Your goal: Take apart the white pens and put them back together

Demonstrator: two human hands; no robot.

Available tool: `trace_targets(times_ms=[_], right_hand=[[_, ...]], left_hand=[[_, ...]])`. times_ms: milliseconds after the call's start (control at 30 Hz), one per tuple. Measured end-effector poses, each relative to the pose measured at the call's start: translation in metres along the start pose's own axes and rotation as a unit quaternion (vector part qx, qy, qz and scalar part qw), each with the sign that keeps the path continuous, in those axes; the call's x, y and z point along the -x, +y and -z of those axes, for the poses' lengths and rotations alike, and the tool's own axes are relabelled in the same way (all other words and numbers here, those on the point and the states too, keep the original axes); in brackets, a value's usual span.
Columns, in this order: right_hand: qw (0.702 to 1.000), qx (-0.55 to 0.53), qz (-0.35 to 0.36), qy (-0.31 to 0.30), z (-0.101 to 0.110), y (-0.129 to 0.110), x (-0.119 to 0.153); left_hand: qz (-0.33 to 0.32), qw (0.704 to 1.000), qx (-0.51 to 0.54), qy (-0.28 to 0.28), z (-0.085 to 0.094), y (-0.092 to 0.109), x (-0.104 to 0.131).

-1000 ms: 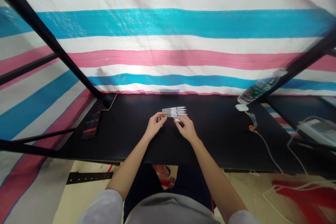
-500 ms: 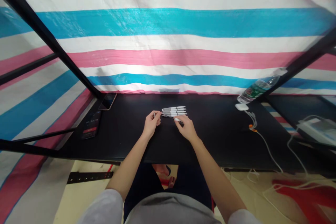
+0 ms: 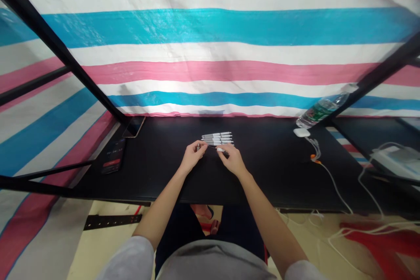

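Several white-and-grey pens (image 3: 216, 137) lie side by side in a row on the black table (image 3: 157, 162), just beyond my hands. My right hand (image 3: 232, 157) is closed around a pen's white part (image 3: 221, 149). From it a thin dark refill (image 3: 212, 146) points left toward my other hand. My left hand (image 3: 193, 156) is pinched near the refill's left end, and a small greyish pen piece (image 3: 198, 145) shows between its fingers. Whether the left fingertips touch the refill is too small to tell.
On the left lie a phone (image 3: 113, 156) with a lit screen and another phone (image 3: 134, 127) by the frame post. A tilted water bottle (image 3: 323, 109), a white charger (image 3: 301, 132) and its cables (image 3: 333, 179) are on the right. Striped sheeting (image 3: 210, 72) hangs behind the table.
My left hand has moved to the right, closer to my right hand and to the end of the refill. My right hand has stayed nearly still, holding the pen part.
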State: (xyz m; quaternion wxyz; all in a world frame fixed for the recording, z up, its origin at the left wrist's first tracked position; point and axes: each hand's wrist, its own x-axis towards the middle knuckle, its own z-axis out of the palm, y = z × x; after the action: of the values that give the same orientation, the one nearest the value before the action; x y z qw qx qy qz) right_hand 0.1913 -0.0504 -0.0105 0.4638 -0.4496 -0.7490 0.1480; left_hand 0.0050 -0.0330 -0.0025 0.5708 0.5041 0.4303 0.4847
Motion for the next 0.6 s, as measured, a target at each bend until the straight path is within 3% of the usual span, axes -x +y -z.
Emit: trace_targets(times_ms=[133, 333, 433, 600], right_hand=[[1.0, -0.007, 0.002, -0.005, 0.0002, -0.0015, -0.0003], [0.996, -0.007, -0.068, 0.06, 0.0012, 0.0001, -0.0016], [0.991, -0.011, -0.105, 0.077, 0.0008, 0.0028, -0.0017], [0.996, -0.006, -0.065, 0.06, 0.0003, 0.0028, -0.0019]], left_hand=[[-0.006, 1.0, -0.017, -0.008, 0.0006, -0.0019, -0.0007], [-0.024, 0.993, 0.067, 0.093, 0.0025, 0.003, -0.0035], [-0.028, 0.988, 0.096, 0.117, 0.0041, 0.0048, -0.0048], [-0.025, 0.99, 0.093, 0.105, 0.0026, 0.0052, -0.0044]])
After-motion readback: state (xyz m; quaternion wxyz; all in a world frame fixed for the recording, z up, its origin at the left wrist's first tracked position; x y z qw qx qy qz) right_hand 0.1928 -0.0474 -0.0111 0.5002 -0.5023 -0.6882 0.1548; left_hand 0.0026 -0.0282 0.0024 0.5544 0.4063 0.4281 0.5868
